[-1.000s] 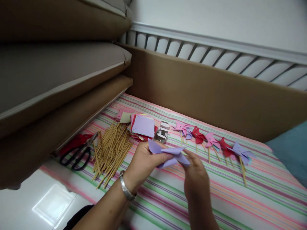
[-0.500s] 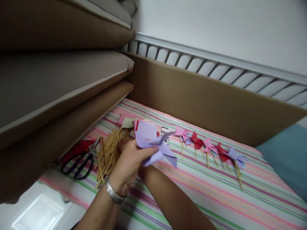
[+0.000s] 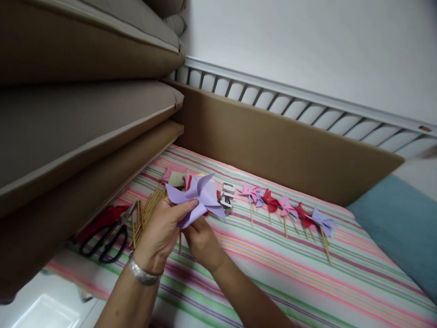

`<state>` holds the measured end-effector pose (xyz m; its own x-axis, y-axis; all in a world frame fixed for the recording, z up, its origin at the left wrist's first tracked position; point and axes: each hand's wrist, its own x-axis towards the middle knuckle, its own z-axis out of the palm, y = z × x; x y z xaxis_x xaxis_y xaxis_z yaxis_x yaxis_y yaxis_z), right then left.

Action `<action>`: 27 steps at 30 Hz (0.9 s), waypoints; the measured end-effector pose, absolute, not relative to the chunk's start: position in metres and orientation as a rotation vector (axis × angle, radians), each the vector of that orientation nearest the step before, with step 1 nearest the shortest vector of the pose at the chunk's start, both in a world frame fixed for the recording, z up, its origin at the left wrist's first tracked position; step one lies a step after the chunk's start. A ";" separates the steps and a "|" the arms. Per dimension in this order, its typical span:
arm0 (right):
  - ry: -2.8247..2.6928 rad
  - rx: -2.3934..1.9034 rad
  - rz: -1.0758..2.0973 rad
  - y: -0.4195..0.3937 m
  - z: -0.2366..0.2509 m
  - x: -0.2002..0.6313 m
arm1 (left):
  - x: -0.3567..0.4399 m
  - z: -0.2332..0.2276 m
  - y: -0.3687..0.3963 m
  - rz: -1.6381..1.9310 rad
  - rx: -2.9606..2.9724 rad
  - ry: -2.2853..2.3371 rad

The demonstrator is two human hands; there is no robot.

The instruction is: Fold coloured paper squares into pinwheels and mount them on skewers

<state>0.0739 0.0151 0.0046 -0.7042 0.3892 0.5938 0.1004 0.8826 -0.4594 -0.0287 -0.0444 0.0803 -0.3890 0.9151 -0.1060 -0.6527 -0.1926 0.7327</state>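
My left hand (image 3: 160, 232) pinches a folded lilac paper pinwheel (image 3: 198, 197) and holds it above the striped sheet (image 3: 273, 269). Just beneath the pinwheel, my right hand (image 3: 202, 242) is closed on a thin wooden stick (image 3: 180, 243) that points down from behind the paper. A pile of wooden sticks (image 3: 148, 210) lies behind my left hand, mostly hidden by it. A stack of coloured paper squares (image 3: 179, 176) peeks out behind the pinwheel.
Several finished pinwheels on sticks (image 3: 287, 212) lie in a row to the right. A small metal stapler (image 3: 226, 197) sits beside the paper stack. Black scissors (image 3: 109, 234) rest at the left by brown cushions (image 3: 68, 136). A cardboard panel (image 3: 280, 146) stands behind; a teal pillow (image 3: 403, 228) lies far right.
My right hand left the pinwheel, reached under my left arm toward the stick pile, and now holds a stick beneath the pinwheel. The left hand lifted the pinwheel leftward.
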 end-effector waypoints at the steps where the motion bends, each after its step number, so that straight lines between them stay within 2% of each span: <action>1: -2.313 -0.338 0.528 0.011 0.007 0.093 | -0.030 0.082 -0.045 1.801 0.443 0.866; 4: -1.949 -0.656 0.788 0.001 0.015 0.148 | -0.025 0.082 -0.045 1.788 0.530 0.880; 6: -1.654 -0.875 1.072 0.002 0.020 0.175 | -0.016 0.077 -0.042 1.719 0.639 0.916; 8: -1.426 -0.957 1.282 0.008 0.022 0.193 | -0.005 0.069 -0.036 1.586 0.775 0.972; 11: -1.270 -0.960 1.424 0.019 0.019 0.205 | 0.012 0.053 -0.024 1.391 0.982 1.041; 18: -1.233 -1.024 1.479 0.035 0.013 0.211 | 0.035 0.038 -0.005 1.198 1.250 1.129; 27: -1.434 -1.022 1.288 0.040 0.024 0.221 | 0.046 0.041 0.002 1.283 1.531 1.057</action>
